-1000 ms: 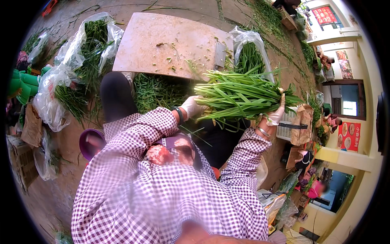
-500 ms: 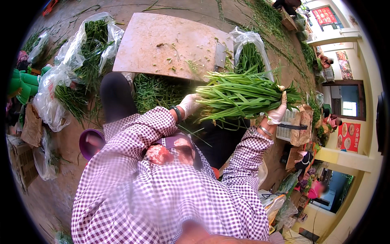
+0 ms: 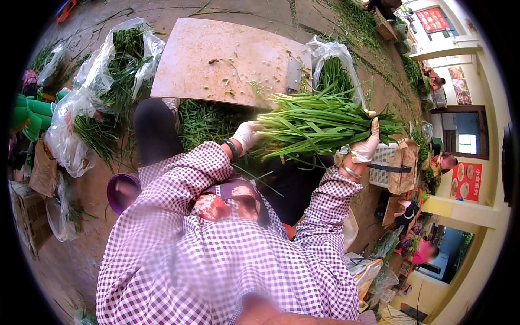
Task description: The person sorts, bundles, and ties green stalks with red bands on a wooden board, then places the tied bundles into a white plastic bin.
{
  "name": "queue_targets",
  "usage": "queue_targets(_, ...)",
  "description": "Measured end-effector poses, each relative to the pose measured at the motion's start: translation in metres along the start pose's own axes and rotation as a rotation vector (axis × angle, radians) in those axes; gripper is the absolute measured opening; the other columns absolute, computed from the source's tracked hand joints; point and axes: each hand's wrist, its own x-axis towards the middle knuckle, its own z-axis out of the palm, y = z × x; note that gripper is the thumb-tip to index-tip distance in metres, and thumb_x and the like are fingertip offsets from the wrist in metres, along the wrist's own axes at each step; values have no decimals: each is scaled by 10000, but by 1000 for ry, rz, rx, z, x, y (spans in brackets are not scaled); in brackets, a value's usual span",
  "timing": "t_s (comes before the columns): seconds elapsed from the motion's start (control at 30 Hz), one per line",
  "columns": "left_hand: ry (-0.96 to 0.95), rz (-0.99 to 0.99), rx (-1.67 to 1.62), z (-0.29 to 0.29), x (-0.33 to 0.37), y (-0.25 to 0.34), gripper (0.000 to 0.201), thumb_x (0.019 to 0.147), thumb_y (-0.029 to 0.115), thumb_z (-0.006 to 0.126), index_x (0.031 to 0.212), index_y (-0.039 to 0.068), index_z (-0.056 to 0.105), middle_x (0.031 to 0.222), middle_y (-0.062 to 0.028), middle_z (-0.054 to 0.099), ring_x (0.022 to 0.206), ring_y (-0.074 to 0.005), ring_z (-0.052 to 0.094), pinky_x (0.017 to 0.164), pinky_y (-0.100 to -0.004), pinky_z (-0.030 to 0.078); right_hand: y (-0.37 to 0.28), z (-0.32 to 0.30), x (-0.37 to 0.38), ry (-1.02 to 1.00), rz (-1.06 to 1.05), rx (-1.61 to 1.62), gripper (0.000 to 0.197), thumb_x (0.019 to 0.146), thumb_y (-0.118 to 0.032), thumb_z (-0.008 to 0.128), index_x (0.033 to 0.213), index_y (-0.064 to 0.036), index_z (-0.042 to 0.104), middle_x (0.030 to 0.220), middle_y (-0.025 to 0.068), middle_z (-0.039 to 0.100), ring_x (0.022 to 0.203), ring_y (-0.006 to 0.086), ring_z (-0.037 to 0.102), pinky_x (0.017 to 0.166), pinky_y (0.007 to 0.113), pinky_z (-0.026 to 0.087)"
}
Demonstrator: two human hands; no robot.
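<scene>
A large bunch of chives [image 3: 319,125], with long flat green leaves, lies sideways in front of me above my lap. Its pale stem ends point left and its leaf tips right. White-gloved, my right hand [image 3: 366,147] is wrapped round the leafy right part, thumb up over the leaves. My left hand [image 3: 248,135], also gloved in white, grips at the pale ends; its fingertips are partly hidden by the stems. Just beyond the bunch stands a low pale board [image 3: 227,59] strewn with green and brown scraps.
Clear plastic bags of greens stand left [image 3: 130,59] and right [image 3: 333,59] of the board. Cut greens [image 3: 211,122] lie under its near edge. A purple bucket [image 3: 115,194] sits at my left, a white crate [image 3: 383,163] at my right. Other people work along the right wall.
The bunch has shifted slightly left in my hands. My left hand has moved a little left and up with the stem ends; the right hand has barely moved.
</scene>
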Motion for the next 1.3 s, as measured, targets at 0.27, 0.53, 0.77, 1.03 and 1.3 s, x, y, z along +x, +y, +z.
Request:
queue_targets(0.27, -34, -614, 1517, -120, -6, -56, 251, 901, 233, 619, 1007, 45, 747, 999, -176, 711, 919, -301, 697, 769, -380, 527, -20, 16, 5, -92, -27, 18, 163, 960, -175, 604, 1052, -49, 655, 1047, 87, 682, 1046, 219, 613, 1020, 420, 465)
queue_targets(0.53, -320, -181, 192, -36, -10, -25, 617, 906, 447, 600, 1418, 114, 513, 1386, -86, 561, 1266, -242, 519, 1075, -374, 377, -52, -7, 7, -112, -39, 120, 232, 983, -204, 578, 1127, -44, 665, 1150, 70, 675, 1085, 202, 618, 1026, 387, 467)
queue_targets(0.77, -472, -283, -359, 27, -8, 18, 469, 942, 246, 652, 1352, 40, 555, 1278, -65, 623, 1135, -171, 572, 989, -314, 437, -35, -14, 0, -10, 15, 166, 196, 973, -184, 582, 1077, -43, 670, 1099, 69, 674, 1057, 212, 608, 1025, 398, 450)
queue_targets(1.03, -223, -142, -51, 41, -18, 24, 308, 952, 218, 645, 1182, 15, 673, 1109, -56, 700, 1019, -143, 624, 907, -282, 490, -20, -15, 3, -6, 10, 157, 199, 968, -167, 578, 1074, -22, 664, 1089, 98, 684, 1055, 239, 623, 1032, 424, 458)
queue_targets(1.3, 41, -242, 79, 19, -19, 6, 243, 939, 261, 669, 1010, 30, 695, 877, 8, 678, 781, -85, 592, 716, -256, 489, -30, -23, 5, 28, -79, 32, 195, 972, -176, 580, 1071, -35, 672, 1089, 93, 693, 1037, 229, 636, 990, 414, 491)
